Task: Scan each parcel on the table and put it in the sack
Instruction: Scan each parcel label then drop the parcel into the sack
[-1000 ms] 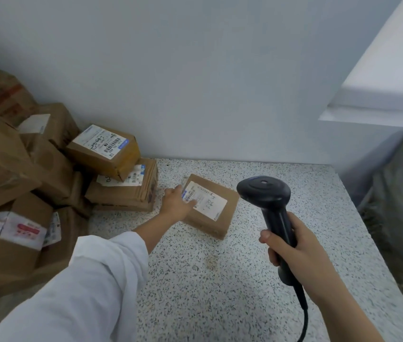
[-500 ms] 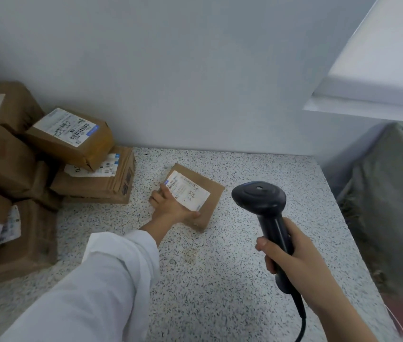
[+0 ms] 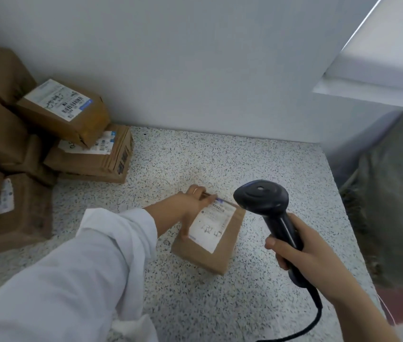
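Speckled grey table (image 3: 195, 164) set against a pale wall (image 3: 195, 58). At far left, a pile of brown parcels (image 3: 3, 144) stacked against the wall, well apart from both hands; near its top, a labelled box (image 3: 64, 112) lying tilted on a flat carton (image 3: 91, 159). At right, just past the table edge, a grey-green sack (image 3: 392, 193) below a white ledge (image 3: 380, 70). Near the table's middle, between the two hands, a single small parcel (image 3: 210, 250) with white label (image 3: 210, 225) facing up; whether resting flat or raised at its far end, not to be told. Far right corner of the parcel hidden behind the head of the scanner (image 3: 262, 201); far left corner of the label covered by fingers. Left hand (image 3: 190, 206), reaching from a white sleeve (image 3: 84, 267), gripping the parcel by its left side: fingers curled over the far edge, thumb pressed on the near left edge. Right hand (image 3: 301, 257), bare-armed, wrapped round the scanner's handle, thumb on the side nearer the parcel, scanner head held above and just right of the label; black cable (image 3: 311, 324) trailing down from the handle's base.
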A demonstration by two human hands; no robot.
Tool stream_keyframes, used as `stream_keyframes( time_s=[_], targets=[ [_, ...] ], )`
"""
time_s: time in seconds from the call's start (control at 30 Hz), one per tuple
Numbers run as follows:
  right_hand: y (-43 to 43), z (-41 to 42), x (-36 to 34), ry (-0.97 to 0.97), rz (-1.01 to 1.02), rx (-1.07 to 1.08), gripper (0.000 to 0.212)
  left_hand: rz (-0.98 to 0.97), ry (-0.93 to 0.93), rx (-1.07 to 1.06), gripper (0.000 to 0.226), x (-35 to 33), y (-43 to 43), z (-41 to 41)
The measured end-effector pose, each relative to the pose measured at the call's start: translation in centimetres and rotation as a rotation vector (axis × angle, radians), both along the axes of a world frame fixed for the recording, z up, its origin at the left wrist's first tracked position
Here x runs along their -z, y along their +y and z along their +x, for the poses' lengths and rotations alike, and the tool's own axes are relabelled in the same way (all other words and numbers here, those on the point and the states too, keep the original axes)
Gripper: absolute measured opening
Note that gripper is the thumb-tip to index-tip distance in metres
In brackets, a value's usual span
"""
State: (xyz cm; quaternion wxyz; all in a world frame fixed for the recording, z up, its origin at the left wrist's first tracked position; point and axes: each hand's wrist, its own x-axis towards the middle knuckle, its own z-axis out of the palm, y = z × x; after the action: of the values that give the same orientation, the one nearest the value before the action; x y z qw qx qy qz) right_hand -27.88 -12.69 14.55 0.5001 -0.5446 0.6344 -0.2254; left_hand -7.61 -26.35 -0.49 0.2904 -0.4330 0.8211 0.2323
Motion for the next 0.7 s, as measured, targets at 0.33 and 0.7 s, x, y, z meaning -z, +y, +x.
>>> stream_keyframes(
  time_s=[0.33,0.7],
  targets=[
    [2.2,-3.8,1.0,0.064,0.015,-0.118,0.02,-0.07,0.088,-0.291,0.145,-0.4,5.5,1.1],
    [4.6,-6.4,2.0,0.1,0.095,-0.264,0.024,-0.217,0.126,-0.831,0.147,2.2,13.9,-5.6]
  ],
)
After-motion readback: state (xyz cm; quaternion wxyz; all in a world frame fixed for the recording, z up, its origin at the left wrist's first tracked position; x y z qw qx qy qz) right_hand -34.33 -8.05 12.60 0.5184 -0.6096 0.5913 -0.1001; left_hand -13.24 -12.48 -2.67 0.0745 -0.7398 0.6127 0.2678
